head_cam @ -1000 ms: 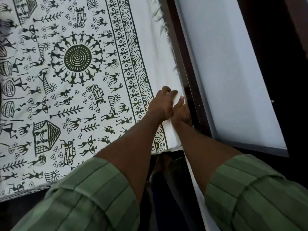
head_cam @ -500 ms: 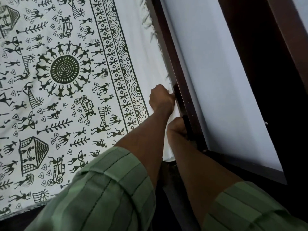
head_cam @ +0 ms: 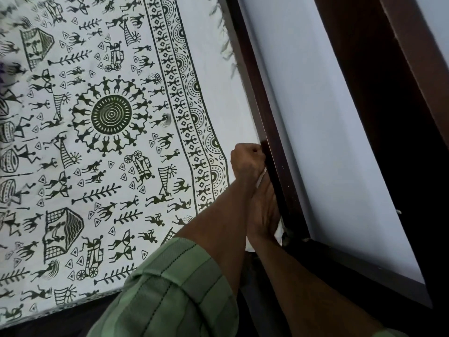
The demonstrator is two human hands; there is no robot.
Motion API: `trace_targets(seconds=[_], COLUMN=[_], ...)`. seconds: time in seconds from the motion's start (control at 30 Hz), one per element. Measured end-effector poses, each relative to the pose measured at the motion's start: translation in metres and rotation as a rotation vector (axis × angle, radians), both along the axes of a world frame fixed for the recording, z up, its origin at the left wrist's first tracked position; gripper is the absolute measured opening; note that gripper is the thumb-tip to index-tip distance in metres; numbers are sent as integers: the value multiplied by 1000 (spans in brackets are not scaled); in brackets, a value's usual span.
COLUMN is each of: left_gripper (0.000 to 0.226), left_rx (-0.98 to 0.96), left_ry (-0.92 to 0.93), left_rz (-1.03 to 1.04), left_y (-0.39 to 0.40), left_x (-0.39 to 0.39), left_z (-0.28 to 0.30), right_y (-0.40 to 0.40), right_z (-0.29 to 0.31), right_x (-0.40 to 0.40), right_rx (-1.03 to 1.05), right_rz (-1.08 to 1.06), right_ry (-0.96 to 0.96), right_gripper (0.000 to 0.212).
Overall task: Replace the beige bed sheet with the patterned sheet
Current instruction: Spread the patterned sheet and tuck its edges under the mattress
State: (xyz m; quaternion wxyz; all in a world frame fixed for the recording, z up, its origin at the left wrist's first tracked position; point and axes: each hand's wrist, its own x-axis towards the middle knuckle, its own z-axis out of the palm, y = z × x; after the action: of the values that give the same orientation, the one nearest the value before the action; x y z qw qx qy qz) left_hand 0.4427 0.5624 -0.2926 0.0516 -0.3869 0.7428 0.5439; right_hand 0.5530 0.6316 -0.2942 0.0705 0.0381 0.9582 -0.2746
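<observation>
- Nearest the camera: your two rolled green striped sleeves, both forearms reaching toward the bed's right edge.
- Your right hand lies low in the gap by the dark brown wooden bed frame, near the foot corner. A bit of white cloth shows just beside it. I cannot tell how its fingers are set or whether it holds that cloth.
- Your left hand is a little farther up the same edge, fingers curled into a fist against the frame. It looks to be pushing the sheet's plain margin down; whether cloth is pinched inside the fist cannot be seen.
- The white cotton sheet printed with dark green folk figures is spread flat over the bed, its bordered band running along the right side.
- Progress, as a judgement: the swap looks mostly done. The patterned sheet is on, and no beige sheet is visible anywhere. What remains is tucking this side and corner.
- Farther up the edge, loose fringe sits against the frame, apparently not yet tucked.
- Hidden: the mattress side, the corner under your arms, the bed's left and head ends.
</observation>
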Motion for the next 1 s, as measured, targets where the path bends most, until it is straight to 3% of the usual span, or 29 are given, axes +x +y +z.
trace_targets(seconds=[0.13,0.23,0.3,0.4,0.47,0.53,0.6,0.7,0.93,1.0], left_gripper=[18,19,22,28,20,16,20,20,46,36], left_rx=[223,138,130,170,73,-96,-268,-506,-573,-595], left_ry=[1,-74,-45,115,102,-9,-73,-95,12,-45], left_rz=[-213,-427,-373,1,194,213,148,-110,-376,-373], left_y=[-15,-14,-13,-15,-20,-28,-39,-52,-54,-55], left_x=[2,-3,2,30,63,101,141,190,262,265], left_z=[0,7,9,12,30,36,31,15,9,6], right_y=[-14,-21,-16,-17,-23,-28,-26,-25,-21,-12], right_z=[-5,1,-4,-28,-20,-9,-10,-10,11,17], right_x=[-10,-17,-22,-15,-2,10,19,35,27,24], right_rx=[263,260,226,259,444,480,464,342,357,348], right_rz=[-25,-45,-6,59,215,540,730,788,959,1098], right_ry=[20,3,-39,37,99,65,55,68,101,114], right_gripper=[55,62,70,48,55,65,69,61,28,31])
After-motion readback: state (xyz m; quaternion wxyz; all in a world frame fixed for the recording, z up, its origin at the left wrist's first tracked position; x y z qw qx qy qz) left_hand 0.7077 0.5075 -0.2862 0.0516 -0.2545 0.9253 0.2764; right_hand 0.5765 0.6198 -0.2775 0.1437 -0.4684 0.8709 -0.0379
